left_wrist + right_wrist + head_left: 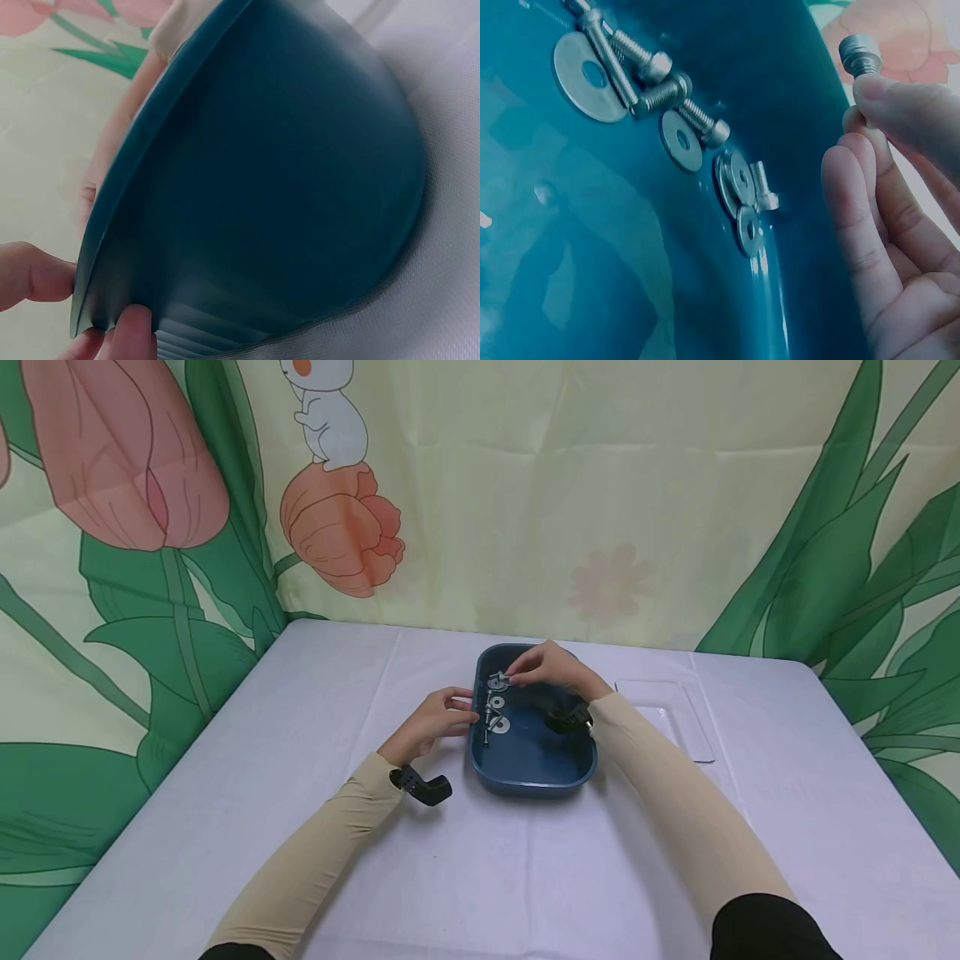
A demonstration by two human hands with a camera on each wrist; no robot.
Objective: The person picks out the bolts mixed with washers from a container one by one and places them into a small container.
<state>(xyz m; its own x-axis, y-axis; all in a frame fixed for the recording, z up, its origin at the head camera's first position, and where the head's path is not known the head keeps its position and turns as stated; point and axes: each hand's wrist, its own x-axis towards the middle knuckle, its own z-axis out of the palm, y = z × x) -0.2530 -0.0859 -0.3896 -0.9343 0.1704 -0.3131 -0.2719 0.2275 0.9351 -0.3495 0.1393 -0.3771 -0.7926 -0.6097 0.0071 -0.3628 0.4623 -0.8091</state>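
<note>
The left hand (pixel 435 718) is resting at the left wall of the dark blue tray (pixel 532 772), which is sitting near the middle of the white-covered worktop (pixel 225 760). In the left wrist view its fingertips (pixel 135 330) are pressing against the tray's (pixel 285 172) outer wall just under the rim, with the thumb at the rim's edge; the grip is only lightly curled, touching the tray rather than closing round it.

Inside the tray, along its left side, bolts (pixel 660 94) and flat washers (pixel 681 140) are lying in a loose row, some overlapping.

The right hand (pixel 551 667) is hovering over the far end of the tray. Its grip is pinching one bolt (pixel 859 56) between thumb and fingertips (pixel 900 101), the round socket head standing clear above them; the other fingers are lying nearly straight alongside. This bolt is being held just above the tray's far rim, apart from the pieces on the tray floor.

Further right, a clear plastic lid (pixel 675 718) is lying flat on the worktop, just beside the right forearm.
</note>
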